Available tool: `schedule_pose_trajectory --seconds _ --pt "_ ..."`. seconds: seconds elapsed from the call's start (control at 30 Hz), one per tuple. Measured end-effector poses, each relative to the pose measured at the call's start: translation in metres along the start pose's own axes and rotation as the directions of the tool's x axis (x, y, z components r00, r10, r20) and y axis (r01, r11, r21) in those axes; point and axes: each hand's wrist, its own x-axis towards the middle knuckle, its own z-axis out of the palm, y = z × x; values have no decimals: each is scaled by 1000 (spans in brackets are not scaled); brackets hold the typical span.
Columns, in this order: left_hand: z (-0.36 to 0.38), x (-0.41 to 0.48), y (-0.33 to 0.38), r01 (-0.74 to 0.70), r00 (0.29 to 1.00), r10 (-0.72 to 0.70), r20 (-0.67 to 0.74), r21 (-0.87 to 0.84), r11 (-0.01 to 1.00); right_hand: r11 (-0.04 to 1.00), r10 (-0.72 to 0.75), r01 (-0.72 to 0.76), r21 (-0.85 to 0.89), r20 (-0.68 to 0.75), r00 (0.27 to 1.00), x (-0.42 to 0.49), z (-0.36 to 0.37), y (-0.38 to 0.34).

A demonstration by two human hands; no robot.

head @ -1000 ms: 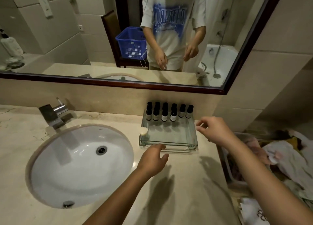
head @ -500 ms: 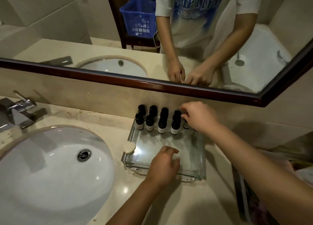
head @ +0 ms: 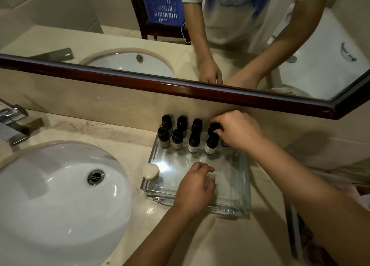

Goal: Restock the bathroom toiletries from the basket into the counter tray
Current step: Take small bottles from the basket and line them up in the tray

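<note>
- Since a second ago both hands have closed in on the tray. The right hand (head: 238, 131) has gone from beside the right rim to the back row of bottles, and the left hand (head: 195, 187) has moved from the counter in front onto the glass.
- The beige marble counter (head: 124, 137) carries everything, and the white oval sink basin (head: 60, 195) is sunk into it on the left.
- The dark wood-framed mirror (head: 180, 87) reflects the blue plastic basket (head: 164, 5), which stands on a chair behind me, well apart from the tray.
- The clear rectangular glass tray (head: 238, 203) sits against the backsplash, just right of the basin.
- My left hand rests on the tray floor near the front rim with its fingers loosely bent, holding nothing and seemingly steadying the tray.
- My right hand's fingertips pinch the cap of the rightmost bottle (head: 213, 126) in the back row.
- The small dark glass bottles with black caps (head: 193, 143) stand upright in two rows at the tray's back edge. At least one more is half hidden under my right hand.
- I judge the bottles largely stocked and this step a tidying of the rows. The front half of the tray is bare glass, so more items may still be due from the basket.
- A round white soap bar (head: 150, 171) lies at the tray's left rim.
</note>
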Motion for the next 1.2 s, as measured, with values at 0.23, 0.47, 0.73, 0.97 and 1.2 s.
schedule_pose_trajectory --seconds 0.23,0.47,0.73,0.97,1.2 --pt "1 0 -1 -12 1000 12 -9 2 1000 1000 11 -11 -29 -11 1000 -3 -1 -3" --pt "0 0 -4 -31 999 31 -10 11 999 1000 6 -6 -17 -3 1000 -4 -5 -2" --pt "0 1 -5 -22 1000 22 -3 -16 1000 998 6 -3 61 -55 998 -21 -13 -3" --pt "-2 1 -6 -9 1000 10 17 -20 1000 1000 14 -16 27 61 998 -24 -2 -10" --pt "-4 3 -5 -13 1000 13 27 18 1000 1000 9 -9 4 54 999 -24 0 -11"
